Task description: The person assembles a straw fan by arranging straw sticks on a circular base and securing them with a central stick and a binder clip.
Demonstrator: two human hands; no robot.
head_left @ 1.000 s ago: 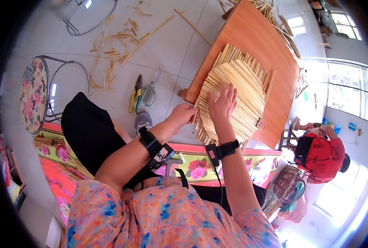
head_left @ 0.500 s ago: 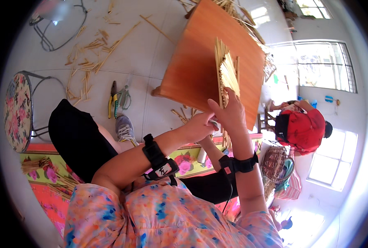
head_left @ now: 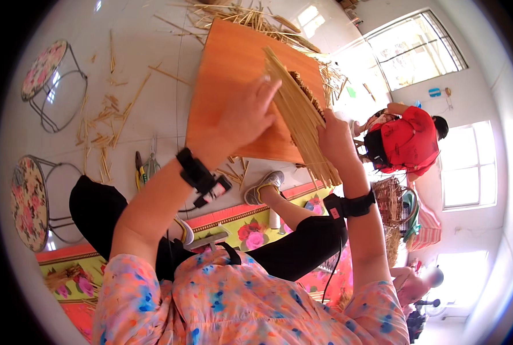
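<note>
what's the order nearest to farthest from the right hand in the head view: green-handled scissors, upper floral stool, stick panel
1. Stick panel: held in the right hand.
2. Green-handled scissors: on the floor, left of the table.
3. Upper floral stool: farthest, at the upper left.

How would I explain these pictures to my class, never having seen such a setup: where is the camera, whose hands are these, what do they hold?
There is no robot here: these are one person's bare hands, with a black strapped device on each wrist. Every picture comes from the left of two wide fisheye cameras on that person's head, looking down, so straight edges bend near the rim.

The right hand grips one edge of a tilted panel of straw-coloured stalks. The left hand is open beside it; blur hides whether it touches. The panel is over an orange-brown table; whether it rests there is unclear. Loose stalks lie beyond the table's far edge.
</note>
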